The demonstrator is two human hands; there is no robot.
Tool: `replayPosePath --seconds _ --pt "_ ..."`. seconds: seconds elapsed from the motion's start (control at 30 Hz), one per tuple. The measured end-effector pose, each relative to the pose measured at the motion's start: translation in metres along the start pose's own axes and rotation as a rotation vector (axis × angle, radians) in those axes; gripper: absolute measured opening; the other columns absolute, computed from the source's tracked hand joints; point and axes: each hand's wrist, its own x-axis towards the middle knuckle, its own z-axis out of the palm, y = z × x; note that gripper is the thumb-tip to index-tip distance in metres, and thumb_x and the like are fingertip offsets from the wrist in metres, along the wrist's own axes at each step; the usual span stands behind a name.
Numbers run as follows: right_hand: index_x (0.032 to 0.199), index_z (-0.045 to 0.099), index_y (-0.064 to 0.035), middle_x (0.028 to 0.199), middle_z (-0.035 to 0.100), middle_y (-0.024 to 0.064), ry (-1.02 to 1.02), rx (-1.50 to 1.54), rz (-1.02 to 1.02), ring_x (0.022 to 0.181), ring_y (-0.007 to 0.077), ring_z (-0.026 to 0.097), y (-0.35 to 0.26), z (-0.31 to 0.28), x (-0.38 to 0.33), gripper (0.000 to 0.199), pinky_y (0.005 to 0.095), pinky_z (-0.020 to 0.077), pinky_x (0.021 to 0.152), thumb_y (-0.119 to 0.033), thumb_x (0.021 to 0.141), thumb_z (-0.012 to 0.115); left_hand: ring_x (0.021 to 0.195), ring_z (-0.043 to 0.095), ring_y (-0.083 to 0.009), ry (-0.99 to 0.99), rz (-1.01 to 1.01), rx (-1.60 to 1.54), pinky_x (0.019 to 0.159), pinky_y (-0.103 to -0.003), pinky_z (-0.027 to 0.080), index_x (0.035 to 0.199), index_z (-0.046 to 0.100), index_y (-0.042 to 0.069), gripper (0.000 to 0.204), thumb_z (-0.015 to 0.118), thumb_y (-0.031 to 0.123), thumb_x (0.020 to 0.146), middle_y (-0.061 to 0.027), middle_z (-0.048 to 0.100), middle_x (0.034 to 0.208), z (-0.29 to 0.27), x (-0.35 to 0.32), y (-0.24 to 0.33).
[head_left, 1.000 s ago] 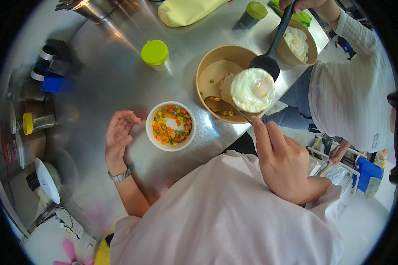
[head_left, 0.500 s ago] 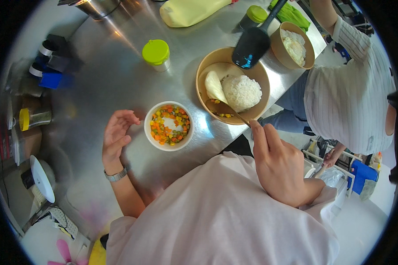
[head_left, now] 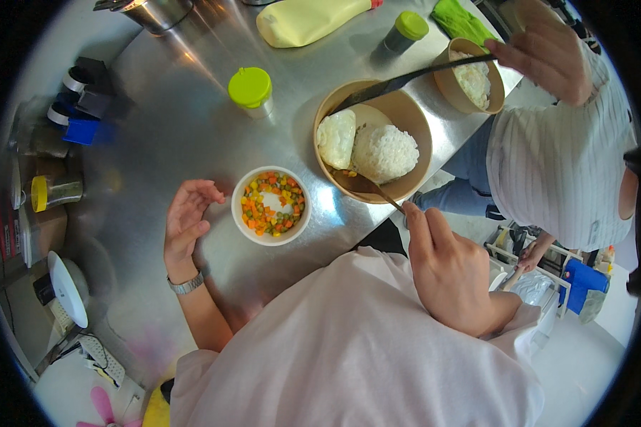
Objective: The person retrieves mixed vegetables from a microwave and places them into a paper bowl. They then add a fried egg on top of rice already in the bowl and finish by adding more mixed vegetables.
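My right hand (head_left: 449,274) pinches the handle of a metal spoon (head_left: 387,196). The spoon's head is down in a brown paper bowl (head_left: 425,171), partly hidden, by a few diced vegetables. In that bowl sit a mound of white rice (head_left: 386,153) and a pale folded piece that looks like fried egg (head_left: 337,137). My left hand (head_left: 186,219) rests empty on the table, fingers loosely curled and apart. Just right of it stands a white bowl (head_left: 272,242) of diced carrot, corn and peas (head_left: 256,222). Another person's hand (head_left: 548,60) holds a black spatula (head_left: 406,77) into the paper bowl beside the egg.
A second paper bowl (head_left: 441,85) with rice and egg stands at the table's right edge. Further back are two green-lidded shakers (head_left: 251,89), a pale yellow squeeze bottle (head_left: 306,23) and a green cloth (head_left: 463,20). The co-worker (head_left: 559,164) stands close on the right.
The other person's spatula has swung down into the paper bowl, and the egg now lies flatter and further left. My spoon's head has sunk lower beside the rice. My left hand stays put.
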Motion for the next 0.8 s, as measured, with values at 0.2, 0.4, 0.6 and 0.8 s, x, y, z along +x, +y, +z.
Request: replayPosePath --seconds 0.2,0.4,0.6,0.8 --pt "0.103 0.055 -0.0057 0.069 0.046 0.0046 0.064 0.085 0.068 0.044 0.0162 0.051 0.001 -0.003 -0.004 0.029 0.0273 0.0419 0.041 -0.004 0.073 0.055 0.095 0.051 -0.0197 0.014 -0.015 -0.025 0.09 -0.032 0.036 0.112 0.045 -0.001 0.057 0.069 0.019 0.064 -0.0089 0.052 0.097 0.0 -0.001 0.0" --pt "0.1 0.056 -0.007 0.068 0.05 0.005 0.012 0.175 0.15 0.045 0.0212 0.052 0.008 -0.002 -0.009 0.023 0.0312 0.043 0.042 -0.005 0.077 0.054 0.095 0.05 -0.0194 -0.016 -0.012 -0.048 0.09 -0.033 0.036 0.112 0.046 0.0 0.056 0.068 0.018 0.064 -0.0087 0.052 0.097 0.001 0.001 0.002" --pt "0.097 0.057 -0.0078 0.067 0.052 0.0057 0.029 0.221 0.146 0.046 0.0218 0.053 0.012 0.0 -0.013 0.018 0.0313 0.0419 0.042 -0.005 0.079 0.055 0.097 0.05 -0.0191 -0.047 -0.009 -0.072 0.091 -0.033 0.036 0.113 0.045 0.0 0.054 0.067 0.013 0.066 -0.0087 0.052 0.1 -0.002 -0.001 0.0" --pt "0.097 0.057 -0.0084 0.065 0.05 0.0038 0.081 0.251 0.134 0.043 0.0197 0.052 0.018 0.0 -0.016 0.022 0.0304 0.0424 0.041 -0.006 0.075 0.056 0.098 0.05 -0.0188 -0.072 0.001 -0.092 0.092 -0.033 0.035 0.113 0.045 0.0 0.053 0.066 0.012 0.066 -0.0085 0.052 0.102 -0.002 0.0 0.001"
